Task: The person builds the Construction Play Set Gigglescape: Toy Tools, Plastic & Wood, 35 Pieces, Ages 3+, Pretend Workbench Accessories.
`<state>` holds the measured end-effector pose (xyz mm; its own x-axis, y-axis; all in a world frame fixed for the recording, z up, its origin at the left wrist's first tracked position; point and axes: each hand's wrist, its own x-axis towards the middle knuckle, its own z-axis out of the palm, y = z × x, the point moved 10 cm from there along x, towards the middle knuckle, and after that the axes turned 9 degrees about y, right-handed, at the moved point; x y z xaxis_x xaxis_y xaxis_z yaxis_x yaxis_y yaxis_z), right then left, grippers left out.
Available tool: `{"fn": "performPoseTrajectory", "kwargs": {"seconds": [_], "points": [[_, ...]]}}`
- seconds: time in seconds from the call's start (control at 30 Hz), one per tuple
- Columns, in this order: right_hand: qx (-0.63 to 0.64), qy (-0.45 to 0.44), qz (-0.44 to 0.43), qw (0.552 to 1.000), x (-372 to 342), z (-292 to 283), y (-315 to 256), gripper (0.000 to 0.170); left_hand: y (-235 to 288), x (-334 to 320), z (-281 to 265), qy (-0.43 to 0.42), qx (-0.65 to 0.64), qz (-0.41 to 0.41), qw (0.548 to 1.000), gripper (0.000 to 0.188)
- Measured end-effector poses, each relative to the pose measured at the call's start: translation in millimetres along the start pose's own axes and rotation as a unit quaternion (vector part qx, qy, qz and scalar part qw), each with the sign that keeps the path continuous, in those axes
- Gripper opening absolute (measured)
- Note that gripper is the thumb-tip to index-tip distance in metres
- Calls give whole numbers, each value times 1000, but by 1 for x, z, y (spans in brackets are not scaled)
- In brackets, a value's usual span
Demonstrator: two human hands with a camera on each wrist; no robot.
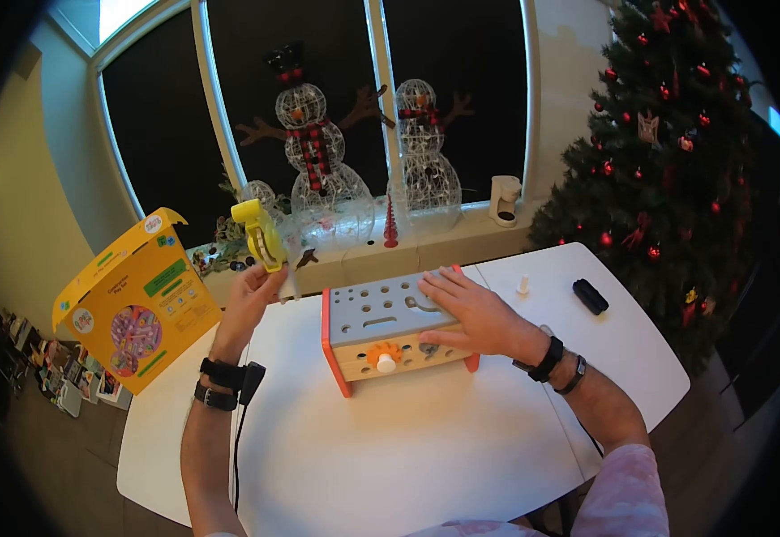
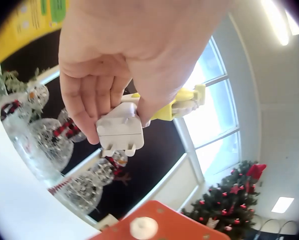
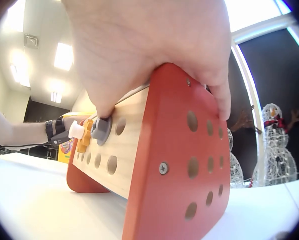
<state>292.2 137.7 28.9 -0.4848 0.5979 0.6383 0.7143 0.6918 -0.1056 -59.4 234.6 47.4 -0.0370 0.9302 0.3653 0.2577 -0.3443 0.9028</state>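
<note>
My left hand is raised at the left of the toy workbench and pinches a yellow toy tool with a white, pronged base. Curled fingers and thumb meet around the white part. On the table stands the wooden toy workbench, with a grey holed top and red ends. My right hand grips its right part, fingers across the top and one over the back edge. The thumb reaches down the front against a grey round piece. Beside that sits an orange gear with a white knob.
A yellow play-set box stands at the table's left. Right of the workbench are a small white peg and a black object. Beyond the table, wire snowmen line the window sill; a decorated tree stands right.
</note>
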Motion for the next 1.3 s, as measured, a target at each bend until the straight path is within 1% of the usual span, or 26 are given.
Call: {"fn": "performPoseTrajectory", "kwargs": {"seconds": [0.07, 0.1, 0.17, 0.2, 0.23, 0.3, 0.4, 0.47, 0.53, 0.57, 0.63, 0.77, 0.87, 0.93, 1.07, 1.23, 1.3], "points": [[-10, 1, -5, 1000, 0, 0, -1, 87, 17, -6, 32, -40, -23, 27, 999, 37], [-10, 1, -5, 1000, 0, 0, -1, 87, 14, -4, 40, -40, -23, 27, 999, 37], [-13, 5, -6, 1000, 0, 0, -3, 87, 14, 0, 62, -78, -47, 84, 992, 33], [-12, 6, -5, 1000, -1, -1, -2, 87, 14, -1, 72, -88, -67, 83, 990, 31], [-10, 8, -6, 1000, -1, -1, -2, 86, 10, 0, 75, -91, -67, 84, 990, 31], [-8, 11, -5, 1000, -1, -3, -2, 86, -1, 4, 83, -99, -46, 113, 988, 30], [-5, 12, -5, 1000, 0, -3, -2, 85, -15, 6, 84, -89, -22, 114, 989, 27], [-12, 11, -15, 1000, -1, -2, -3, 85, -12, 3, 85, -84, -6, 115, 990, 28], [-11, 7, -10, 1000, -1, -1, -2, 86, -4, -5, 86, -79, 6, 152, 985, 30], [-12, 6, -7, 1000, 0, 0, -2, 86, -4, -6, 86, -78, 6, 151, 985, 30], [-14, 5, -7, 1000, 0, 0, -2, 87, 1, -9, 87, -83, 48, 187, 978, 31], [-17, 7, -8, 1000, 1, 0, -2, 87, -7, -7, 86, -91, 39, 172, 980, 31], [-15, 9, -11, 1000, 0, 0, -2, 86, -5, -9, 88, -103, 49, 186, 976, 31], [-9, 8, -6, 1000, 0, 0, -3, 86, 1, -12, 88, -103, 64, 206, 971, 35], [-15, 15, -12, 1000, 1, -1, -4, 85, 3, -14, 87, -92, 67, 175, 978, 36], [-3, 14, -4, 1000, 1, -4, -5, 85, -3, -13, 92, -122, 77, 168, 975, 36], [5, 12, 1, 1000, 1, -4, -4, 86, -12, -10, 92, -123, 63, 168, 976, 35]]}}
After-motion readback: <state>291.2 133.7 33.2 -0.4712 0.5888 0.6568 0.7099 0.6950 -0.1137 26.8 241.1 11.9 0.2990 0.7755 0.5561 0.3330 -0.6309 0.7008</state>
